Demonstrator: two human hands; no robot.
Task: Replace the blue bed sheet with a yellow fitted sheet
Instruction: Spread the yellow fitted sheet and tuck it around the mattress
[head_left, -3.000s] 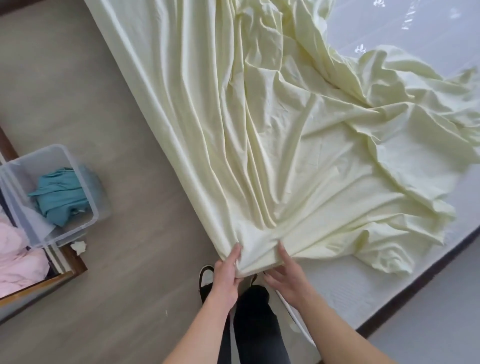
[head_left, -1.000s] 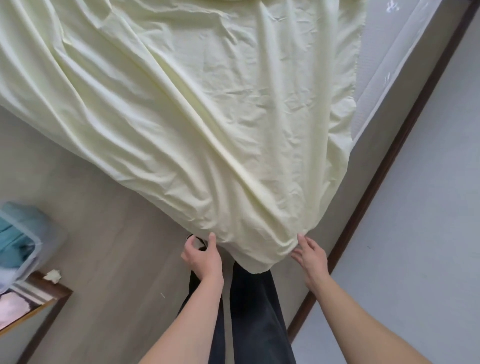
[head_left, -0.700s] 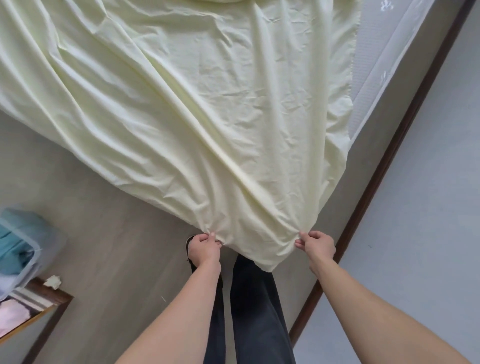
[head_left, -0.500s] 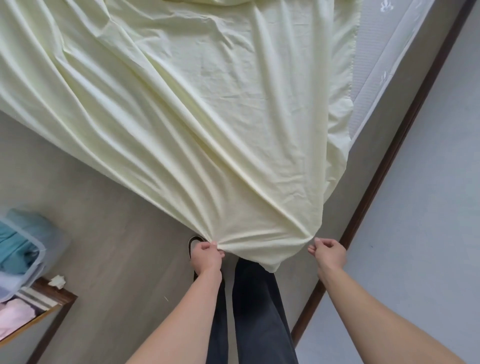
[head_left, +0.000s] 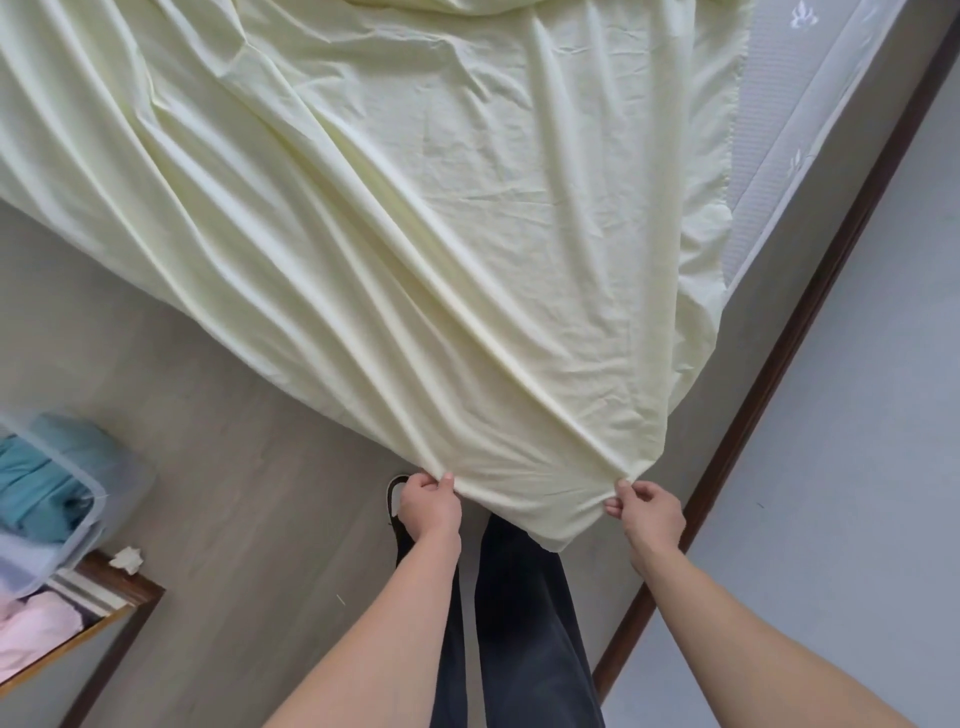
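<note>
The pale yellow fitted sheet (head_left: 415, 218) lies spread over the bed and hangs off its near corner, drawn into long folds that run toward me. My left hand (head_left: 428, 506) pinches the sheet's lower edge on the left of the corner. My right hand (head_left: 647, 514) pinches the same edge on the right, about a forearm's length away. Between them the hem sags in a shallow pouch. Bare white quilted mattress (head_left: 795, 104) shows at the upper right. The blue bed sheet (head_left: 31, 493) lies bundled in a clear plastic bin at the left.
The clear bin (head_left: 91, 525) rests on a dark wooden frame (head_left: 130, 592) holding pink cloth at the lower left. A crumpled white scrap (head_left: 127, 558) lies beside it. The bed's dark wooden rail (head_left: 769, 374) runs diagonally on the right. Grey floor surrounds my dark trouser legs.
Both hands have closed on the sheet's edge and moved apart, the right hand sliding rightward. The corner fabric is now pulled wider and tauter toward me.
</note>
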